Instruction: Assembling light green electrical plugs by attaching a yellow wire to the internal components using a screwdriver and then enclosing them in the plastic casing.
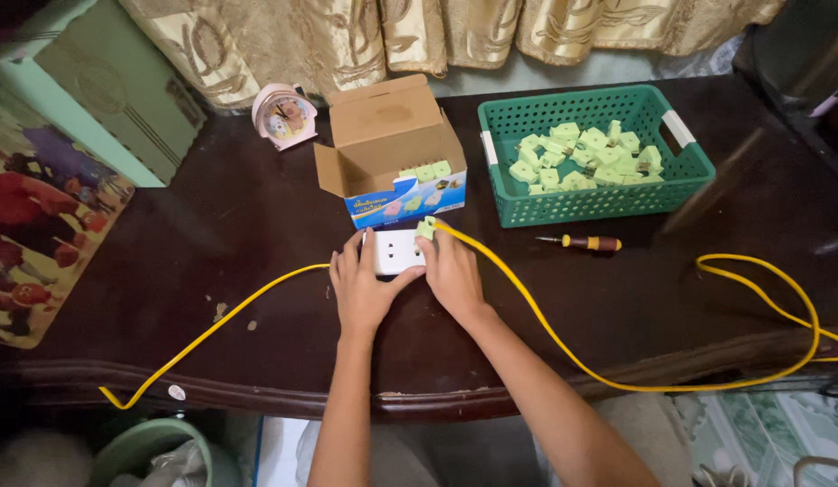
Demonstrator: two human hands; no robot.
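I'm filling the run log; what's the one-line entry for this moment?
left hand: on socket | right hand: on socket, at green plug | yellow cable: across table | screwdriver: loose

Both hands — left hand (363, 287), right hand (453, 271) — grip a white socket block (397, 251) on a yellow cable (563, 347).

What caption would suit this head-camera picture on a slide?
Both hands, left hand and right hand, press a white socket block with yellow cable on a dark table.
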